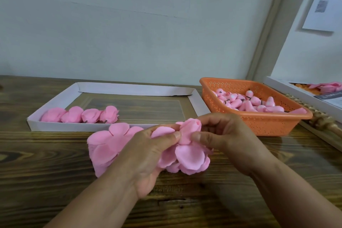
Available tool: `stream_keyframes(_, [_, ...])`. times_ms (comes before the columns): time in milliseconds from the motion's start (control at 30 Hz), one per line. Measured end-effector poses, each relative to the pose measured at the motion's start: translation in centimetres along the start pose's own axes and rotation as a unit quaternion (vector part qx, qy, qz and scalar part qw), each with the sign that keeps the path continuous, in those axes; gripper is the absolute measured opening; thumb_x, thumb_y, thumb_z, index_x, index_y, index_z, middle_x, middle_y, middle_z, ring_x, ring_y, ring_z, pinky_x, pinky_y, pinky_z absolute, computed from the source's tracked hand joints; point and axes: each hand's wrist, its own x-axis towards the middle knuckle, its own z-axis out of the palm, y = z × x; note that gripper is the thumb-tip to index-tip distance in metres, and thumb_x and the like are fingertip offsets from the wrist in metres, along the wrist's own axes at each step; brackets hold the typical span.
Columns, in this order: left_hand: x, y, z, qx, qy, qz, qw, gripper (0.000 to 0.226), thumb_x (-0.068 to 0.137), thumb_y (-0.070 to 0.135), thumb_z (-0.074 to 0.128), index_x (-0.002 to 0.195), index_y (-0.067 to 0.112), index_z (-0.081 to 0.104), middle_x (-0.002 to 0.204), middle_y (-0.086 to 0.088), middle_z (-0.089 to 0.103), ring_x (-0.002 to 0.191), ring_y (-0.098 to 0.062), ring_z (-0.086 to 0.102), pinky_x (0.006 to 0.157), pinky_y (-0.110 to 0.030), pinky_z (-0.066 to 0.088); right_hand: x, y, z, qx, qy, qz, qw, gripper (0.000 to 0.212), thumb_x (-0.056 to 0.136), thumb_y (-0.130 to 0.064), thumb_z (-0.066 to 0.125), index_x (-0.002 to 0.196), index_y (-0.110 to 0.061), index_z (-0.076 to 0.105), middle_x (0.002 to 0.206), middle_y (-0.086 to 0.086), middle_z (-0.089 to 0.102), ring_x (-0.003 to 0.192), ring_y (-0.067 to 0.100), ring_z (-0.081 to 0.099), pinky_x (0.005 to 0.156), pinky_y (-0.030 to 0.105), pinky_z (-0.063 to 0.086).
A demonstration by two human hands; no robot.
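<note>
pink flower (187, 146) pinched between left hand (148, 153) and right hand (227, 139)

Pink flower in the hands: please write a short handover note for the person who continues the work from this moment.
Left hand: pinches the pink petals under the bud.
Right hand: pinches the bud from its right side.
Things: a petal stack lies just left of the left hand. The orange basket holds many more buds. The white tray holds four finished flowers at its left end.
Done: four flowers.
Left: finish this flower, probably lay it beside the four, then continue with the basket's buds.
</note>
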Motion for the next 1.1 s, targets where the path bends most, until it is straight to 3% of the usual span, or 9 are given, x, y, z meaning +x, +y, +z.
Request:
stream_keyframes(67, [0.1, 0.0, 0.0, -0.013, 0.003, -0.014, 1.000, 0.017, 0.083, 0.012, 0.061, 0.091, 0.006, 0.076, 0.089, -0.020, 0.070, 0.078, -0.030, 0.055, 0.064, -0.039, 0.039, -0.1, 0.1, 0.1, 0.054, -0.042, 0.002, 0.998, 0.022, 0.076, -0.011, 0.069, 0.097, -0.009, 0.073, 0.087, 0.008, 0.074, 0.075, 0.012, 0.069, 0.059, 0.017, 0.051])
stream_keyframes(200, [0.2, 0.1, -0.1, -0.040, 0.008, -0.035, 0.999, 0.028, 0.078, 0.012, 0.063, 0.104, 0.004, 0.071, 0.093, -0.019, 0.070, 0.077, -0.030, 0.058, 0.064, -0.038, 0.042, 0.0, 0.8, -0.1, 0.129, -0.047, 0.019, 0.990, 0.027, 0.078, -0.003, 0.063, 0.104, -0.003, 0.070, 0.109, 0.021, 0.068, 0.101, 0.034, 0.065, 0.083, 0.039, 0.055])
stream_keyframes(267, [0.2, 0.1, -0.2, -0.044, 0.004, -0.042, 0.998, 0.038, 0.069, 0.015, 0.066, 0.104, 0.003, 0.071, 0.094, -0.020, 0.071, 0.075, -0.030, 0.059, 0.063, -0.038, 0.042, 0.0, 1.1, -0.2, 0.182, -0.044, 0.048, 0.981, 0.028, 0.076, -0.006, 0.061, 0.102, 0.000, 0.071, 0.111, 0.025, 0.066, 0.103, 0.037, 0.063, 0.086, 0.042, 0.052])
stream_keyframes(433, [0.4, -0.1, -0.3, -0.038, -0.005, -0.053, 0.998, 0.039, 0.064, 0.017, 0.069, 0.100, 0.004, 0.074, 0.092, -0.017, 0.072, 0.081, -0.029, 0.059, 0.062, -0.037, 0.044, 0.0, 1.3, 0.4, 0.175, -0.026, 0.046, 0.983, 0.023, 0.073, -0.007, 0.069, 0.095, -0.003, 0.073, 0.100, 0.021, 0.070, 0.089, 0.030, 0.067, 0.074, 0.033, 0.056])
stream_keyframes(600, [0.4, -0.2, -0.4, -0.024, 0.001, -0.042, 0.999, 0.037, 0.062, 0.020, 0.069, 0.097, 0.008, 0.076, 0.095, -0.017, 0.073, 0.085, -0.029, 0.061, 0.063, -0.039, 0.046, 0.2, 1.1, 0.9, 0.054, 0.018, -0.014, 0.998, 0.029, 0.073, -0.007, 0.074, 0.101, 0.001, 0.070, 0.098, 0.028, 0.066, 0.090, 0.047, 0.062, 0.079, 0.051, 0.052])
stream_keyframes(700, [0.2, -0.1, -0.3, -0.008, 0.004, -0.034, 0.999, 0.039, 0.065, 0.020, 0.067, 0.102, 0.008, 0.073, 0.099, -0.017, 0.072, 0.085, -0.029, 0.062, 0.066, -0.039, 0.046, 0.1, 0.9, 1.0, 0.040, 0.029, -0.031, 0.998, 0.030, 0.073, -0.009, 0.073, 0.101, 0.000, 0.070, 0.097, 0.028, 0.066, 0.091, 0.051, 0.059, 0.079, 0.059, 0.049])
stream_keyframes(833, [0.1, 0.0, 0.0, -0.004, 0.038, -0.030, 0.999, 0.019, 0.082, 0.008, 0.065, 0.099, 0.004, 0.071, 0.097, -0.017, 0.073, 0.083, -0.029, 0.065, 0.076, -0.044, 0.046, -0.4, 1.0, 1.9, 0.026, 0.044, -0.035, 0.998, 0.019, 0.078, -0.005, 0.069, 0.096, -0.010, 0.073, 0.085, 0.010, 0.073, 0.078, 0.024, 0.069, 0.066, 0.032, 0.055])
stream_keyframes(1000, [0.2, -0.2, 0.2, 0.019, 0.056, -0.010, 0.998, 0.016, 0.089, -0.001, 0.055, 0.091, -0.003, 0.071, 0.084, -0.019, 0.072, 0.066, -0.026, 0.066, 0.063, -0.039, 0.047, -0.3, 1.8, 2.7, 0.052, 0.125, -0.010, 0.991, 0.019, 0.082, 0.003, 0.064, 0.087, -0.012, 0.074, 0.083, 0.017, 0.072, 0.075, 0.029, 0.067, 0.066, 0.038, 0.055])
stream_keyframes(1100, [0.5, -0.4, 0.3, 0.047, 0.095, -0.011, 0.994, 0.021, 0.096, 0.010, 0.050, 0.101, 0.001, 0.069, 0.094, -0.018, 0.072, 0.081, -0.032, 0.068, 0.066, -0.041, 0.054, -0.5, 1.7, 2.9, 0.042, 0.117, -0.009, 0.992, 0.020, 0.084, 0.001, 0.064, 0.089, -0.016, 0.073, 0.082, 0.016, 0.071, 0.072, 0.032, 0.068, 0.058, 0.042, 0.055])
